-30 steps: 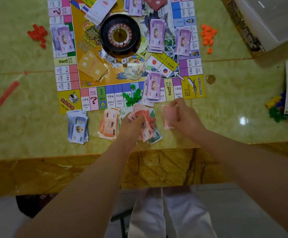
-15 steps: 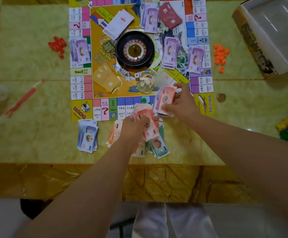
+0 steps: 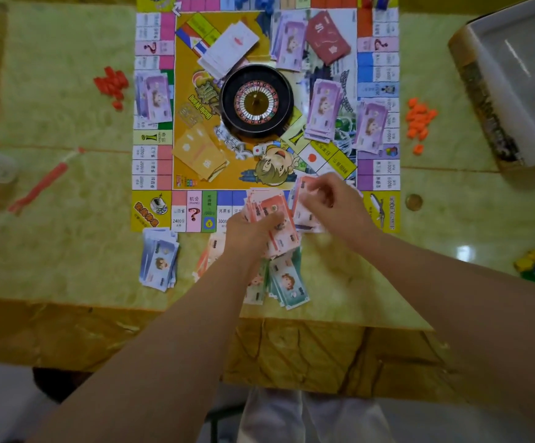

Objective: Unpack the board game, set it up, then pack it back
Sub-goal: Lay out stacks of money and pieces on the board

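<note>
The game board (image 3: 192, 161) lies flat on the table, with a black roulette wheel (image 3: 256, 101) at its middle and purple note stacks (image 3: 323, 107) and card decks on it. My left hand (image 3: 247, 231) grips a fan of red-pink paper notes (image 3: 272, 212) over the board's near edge. My right hand (image 3: 330, 203) pinches a few pink notes (image 3: 304, 215) just right of that fan. Green notes (image 3: 288, 282) and orange notes lie under my left wrist. A blue note stack (image 3: 159, 259) sits to the left.
Red pieces (image 3: 113, 86) lie left of the board and orange pieces (image 3: 419, 121) lie to its right. The open game box (image 3: 512, 87) stands at the far right. A coin (image 3: 414, 202), coloured pieces (image 3: 533, 265) and a red stick (image 3: 37, 188) also lie about.
The view has shifted so the board sits lower in frame. My right hand carried pink notes forward onto the board's near edge and now holds them next to the left hand's fan.
</note>
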Motion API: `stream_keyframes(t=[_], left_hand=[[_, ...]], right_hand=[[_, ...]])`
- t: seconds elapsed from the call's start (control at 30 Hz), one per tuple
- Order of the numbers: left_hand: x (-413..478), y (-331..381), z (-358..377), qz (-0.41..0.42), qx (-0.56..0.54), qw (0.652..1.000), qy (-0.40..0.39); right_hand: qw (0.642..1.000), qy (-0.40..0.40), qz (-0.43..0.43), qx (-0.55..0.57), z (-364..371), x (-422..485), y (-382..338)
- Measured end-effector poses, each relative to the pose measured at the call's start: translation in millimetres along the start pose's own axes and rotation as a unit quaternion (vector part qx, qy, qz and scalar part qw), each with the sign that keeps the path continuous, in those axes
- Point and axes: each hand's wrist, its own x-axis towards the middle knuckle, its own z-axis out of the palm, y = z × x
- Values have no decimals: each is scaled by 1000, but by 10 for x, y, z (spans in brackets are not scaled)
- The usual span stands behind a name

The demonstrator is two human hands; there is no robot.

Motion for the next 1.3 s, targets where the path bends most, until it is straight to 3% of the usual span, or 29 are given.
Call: stream_keyframes(t=[0.07,0.13,0.4,0.57,0.67,0.83,0.93,1.0,1.07,1.17,1.3], left_hand=[[-34,84,133,-9,-14,1000,-2],[-86,179,292,-20,-23,999,-13],[-100,494,859,-6,-15,999,-36],[54,658,1057,3,-3,1000,13],[177,804,1115,32,35,998,44],[471,882,1147,48,57,997,24],[549,987,1156,58,82,995,9],[572,1059,1169,64,79,995,4],[588,1174,1183,61,66,996,7],[633,1320,1207,52,32,998,10],[772,1597,1105,23,-13,1000,0]], right_hand=[[995,-93,0,21,-145,-37,-50],[993,-115,-5,16,-269,-30,-72],[997,-38,29,61,-810,227,16],[990,99,76,60,-1055,583,111],[984,148,102,15,-1121,850,198],[969,164,149,-107,-1085,1026,243],[966,189,127,-120,-1029,1032,214],[982,169,80,-39,-986,1046,129],[993,92,51,45,-944,1067,-53],[997,3,29,69,-880,1130,-276],[993,33,41,110,-815,1379,-507]])
